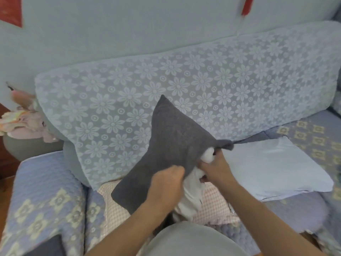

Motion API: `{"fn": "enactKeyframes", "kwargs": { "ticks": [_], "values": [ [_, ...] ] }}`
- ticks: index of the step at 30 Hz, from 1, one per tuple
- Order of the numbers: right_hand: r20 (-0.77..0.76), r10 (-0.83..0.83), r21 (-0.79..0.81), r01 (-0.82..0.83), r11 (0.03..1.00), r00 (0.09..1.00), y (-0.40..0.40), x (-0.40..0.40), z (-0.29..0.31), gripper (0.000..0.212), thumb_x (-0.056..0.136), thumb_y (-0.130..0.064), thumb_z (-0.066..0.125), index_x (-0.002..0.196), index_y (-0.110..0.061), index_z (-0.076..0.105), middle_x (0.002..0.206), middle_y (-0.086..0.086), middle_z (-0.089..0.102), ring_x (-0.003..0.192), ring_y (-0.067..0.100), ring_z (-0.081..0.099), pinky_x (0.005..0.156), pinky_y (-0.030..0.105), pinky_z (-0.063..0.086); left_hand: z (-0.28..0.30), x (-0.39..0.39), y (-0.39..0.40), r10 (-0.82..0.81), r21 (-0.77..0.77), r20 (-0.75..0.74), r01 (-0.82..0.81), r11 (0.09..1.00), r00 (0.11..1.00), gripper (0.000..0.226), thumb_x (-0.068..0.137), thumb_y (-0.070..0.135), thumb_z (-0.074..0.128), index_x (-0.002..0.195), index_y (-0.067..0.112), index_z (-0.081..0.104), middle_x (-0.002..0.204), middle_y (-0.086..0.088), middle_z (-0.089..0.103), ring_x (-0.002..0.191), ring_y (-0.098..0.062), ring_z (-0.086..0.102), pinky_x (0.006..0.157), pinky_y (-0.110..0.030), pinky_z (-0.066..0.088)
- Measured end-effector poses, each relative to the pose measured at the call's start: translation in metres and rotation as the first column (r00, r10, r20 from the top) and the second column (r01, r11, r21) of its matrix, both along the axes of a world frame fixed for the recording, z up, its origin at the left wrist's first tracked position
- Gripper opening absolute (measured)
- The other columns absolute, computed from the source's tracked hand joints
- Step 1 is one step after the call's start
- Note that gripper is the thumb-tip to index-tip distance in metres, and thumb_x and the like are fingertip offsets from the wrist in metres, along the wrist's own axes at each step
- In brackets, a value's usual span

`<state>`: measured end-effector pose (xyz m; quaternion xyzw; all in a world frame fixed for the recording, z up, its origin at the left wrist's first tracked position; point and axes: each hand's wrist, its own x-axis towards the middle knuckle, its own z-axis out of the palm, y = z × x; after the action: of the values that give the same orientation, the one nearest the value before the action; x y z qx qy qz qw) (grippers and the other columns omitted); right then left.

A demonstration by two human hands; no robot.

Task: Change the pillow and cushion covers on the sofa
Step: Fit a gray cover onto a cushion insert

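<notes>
A dark grey cushion cover (166, 145) stands tilted over the sofa seat, partly on a white cushion insert (191, 191) that shows at its open lower right edge. My left hand (166, 183) grips the grey cover's open edge from the left. My right hand (215, 169) holds the white insert at the opening, fingers partly under the grey fabric. A light blue cover (276, 170) lies flat on the seat to the right. A checked pink and white cushion (215, 202) lies beneath the grey one.
A long backrest cushion (184, 85) with a white flower lace throw leans against the pale blue sofa back. The patterned blue armrest (42, 200) is at the left, with a basket of pinkish cloth (24, 124) beyond it. A dark cloth corner (49, 246) shows bottom left.
</notes>
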<state>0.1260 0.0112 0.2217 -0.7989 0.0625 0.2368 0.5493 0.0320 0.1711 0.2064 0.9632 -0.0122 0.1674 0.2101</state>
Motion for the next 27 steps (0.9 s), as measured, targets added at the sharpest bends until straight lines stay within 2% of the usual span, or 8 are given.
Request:
{"fn": "enactKeyframes", "kwargs": {
  "ticks": [2,5,9,13,16,20,23,27],
  "values": [
    [0.023,-0.112,-0.11,0.114,0.987,0.993,0.022,-0.011,-0.016,0.042,0.089,0.003,0.059,0.13,0.001,0.048,0.119,0.023,0.061,0.098,0.035,0.063,0.081,0.047,0.057,0.005,-0.015,-0.022,-0.079,-0.034,-0.115,0.076,0.997,0.99,0.01,0.074,0.017,0.051,0.065,0.019,0.046,0.063,0.0,0.055,0.055,-0.025,0.054,0.046,-0.031,0.037],
    [-0.111,-0.114,0.162,0.131,0.978,0.987,0.032,-0.01,-0.006,0.033,0.09,0.0,0.063,0.122,-0.007,0.057,0.11,0.017,0.066,0.087,0.028,0.068,0.06,0.034,0.058,-0.005,-0.026,-0.001,0.129,-0.092,-0.289,-0.161,0.983,0.949,0.026,0.085,0.021,0.058,0.064,0.02,0.042,0.073,0.004,0.051,0.072,-0.019,0.05,0.054,-0.028,0.034],
    [-0.063,0.124,0.466,-0.081,0.881,0.99,0.044,-0.016,0.029,0.035,0.094,-0.003,0.06,0.125,-0.018,0.056,0.109,0.017,0.07,0.1,0.026,0.072,0.085,0.038,0.061,0.003,-0.04,0.027,0.353,-0.194,-0.24,-0.401,0.896,0.904,0.044,0.078,0.002,0.063,0.068,0.027,0.027,0.081,0.008,0.037,0.064,-0.012,0.039,0.053,-0.023,0.026],
    [0.143,0.317,0.235,-0.343,0.909,0.938,0.065,-0.023,0.038,0.028,0.095,-0.01,0.055,0.111,-0.029,0.066,0.099,0.005,0.067,0.092,0.012,0.065,0.074,0.021,0.053,0.031,-0.05,0.019,0.449,-0.347,-0.326,-0.547,0.762,0.832,0.038,0.087,0.006,0.055,0.117,0.029,0.048,0.113,0.008,0.061,0.088,-0.02,0.061,0.076,-0.04,0.051],
    [0.175,0.358,0.156,-0.385,0.91,0.917,0.083,-0.03,0.035,0.02,0.095,-0.02,0.063,0.106,-0.037,0.066,0.125,-0.003,0.05,0.121,0.005,0.049,0.095,0.021,0.043,0.042,-0.03,0.043,0.529,-0.111,-0.213,-0.558,0.822,0.821,0.06,0.091,0.017,0.058,0.145,0.024,0.035,0.14,-0.003,0.053,0.108,-0.036,0.063,0.084,-0.045,0.05],
    [0.319,0.618,-0.078,-0.63,0.773,0.719,0.111,-0.051,0.012,0.027,0.095,-0.019,0.06,0.122,-0.018,0.067,0.149,-0.003,0.039,0.138,0.009,0.036,0.101,0.002,0.019,0.063,0.01,0.097,0.544,0.225,-0.04,-0.523,0.822,0.838,0.041,0.084,0.016,0.068,0.121,0.013,0.052,0.11,-0.012,0.05,0.076,-0.034,0.059,0.051,-0.038,0.041],
    [0.221,0.731,-0.036,-0.744,0.667,0.645,0.12,-0.07,-0.006,0.049,0.098,-0.017,0.052,0.146,-0.019,0.041,0.145,-0.001,0.049,0.134,0.013,0.046,0.113,0.025,0.034,0.084,0.024,0.115,0.461,0.262,-0.015,-0.441,0.858,0.887,0.011,0.083,0.001,0.064,0.092,0.005,0.058,0.088,-0.016,0.055,0.063,-0.037,0.057,0.049,-0.036,0.033],
    [0.499,0.36,0.012,-0.421,0.907,0.789,0.113,-0.042,-0.008,0.027,0.097,-0.015,0.056,0.122,-0.024,0.058,0.116,-0.013,0.058,0.101,0.0,0.057,0.092,0.028,0.047,0.107,0.006,0.122,0.516,0.141,-0.058,-0.505,0.852,0.855,0.017,0.085,0.019,0.068,0.098,0.012,0.061,0.083,-0.008,0.066,0.076,-0.033,0.061,0.064,-0.038,0.043]
  ]
}}
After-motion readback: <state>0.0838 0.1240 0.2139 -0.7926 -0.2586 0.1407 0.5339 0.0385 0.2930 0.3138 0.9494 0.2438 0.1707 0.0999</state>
